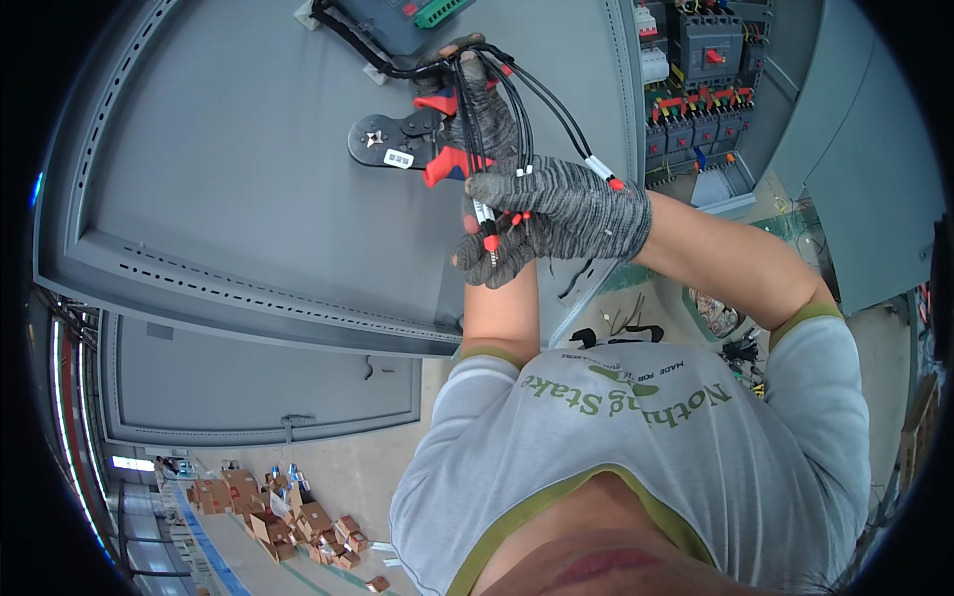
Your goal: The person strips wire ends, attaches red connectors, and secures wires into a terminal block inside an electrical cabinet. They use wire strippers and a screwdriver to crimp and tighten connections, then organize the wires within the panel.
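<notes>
My left hand (489, 117), in a grey knitted glove, is closed around a crimping tool (393, 141) with red and blue handles. The tool's round dark head points left. Part of a bundle of black wires (510, 87) passes over the same hand. My right hand (571, 204), gloved alike, crosses in front of the left forearm. Its thumb and fingers pinch a black wire whose end has a white marker sleeve and a red ferrule (490, 242), tip down. Other wire ends with white sleeves and red tips hang about the right hand, one lying against its wrist side.
Behind my hands stands a large grey cabinet door (258, 149), with a dark device (402, 22) bearing a green terminal strip. At right, an open cabinet holds circuit breakers (711, 50). Cardboard boxes (308, 521) lie on the floor at lower left.
</notes>
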A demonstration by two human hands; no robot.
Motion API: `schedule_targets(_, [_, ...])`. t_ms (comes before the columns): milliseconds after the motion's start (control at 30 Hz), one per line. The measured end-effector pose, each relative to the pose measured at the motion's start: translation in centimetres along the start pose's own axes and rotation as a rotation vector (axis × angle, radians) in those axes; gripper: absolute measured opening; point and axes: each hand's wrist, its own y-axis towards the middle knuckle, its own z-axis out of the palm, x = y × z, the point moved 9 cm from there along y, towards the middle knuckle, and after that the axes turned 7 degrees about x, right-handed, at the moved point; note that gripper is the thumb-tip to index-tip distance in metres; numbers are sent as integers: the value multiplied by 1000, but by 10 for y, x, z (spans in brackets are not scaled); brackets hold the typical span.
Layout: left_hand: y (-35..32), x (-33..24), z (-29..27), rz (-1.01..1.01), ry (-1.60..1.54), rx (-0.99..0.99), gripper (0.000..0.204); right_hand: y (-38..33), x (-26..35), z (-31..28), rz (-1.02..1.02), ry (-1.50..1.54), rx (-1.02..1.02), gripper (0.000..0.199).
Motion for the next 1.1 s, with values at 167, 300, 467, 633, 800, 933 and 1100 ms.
schedule_targets(167, [4,1,-2,7,17,-11,26,5,-2,-7,80,-63,-54,37])
schedule_targets(300, [7,3,-3,6,26,-16,26,4,-6,-10,-21,32,-28,43])
schedule_targets(467, [15,-1,-8,17,54,-56,25,-15,0,32,-197,449,516,65])
schedule_targets(633, [17,8,-6,10,43,-58,25,1,-42,-6,-312,262,209,50])
schedule_targets(800, [29,12,-11,21,58,-81,25,8,-14,7,-327,669,222,57])
schedule_targets(933, [26,13,-13,9,78,-112,24,21,12,20,-298,283,-9,46])
schedule_targets(1100, [7,13,-12,-45,109,-126,24,16,4,20,-261,265,15,32])
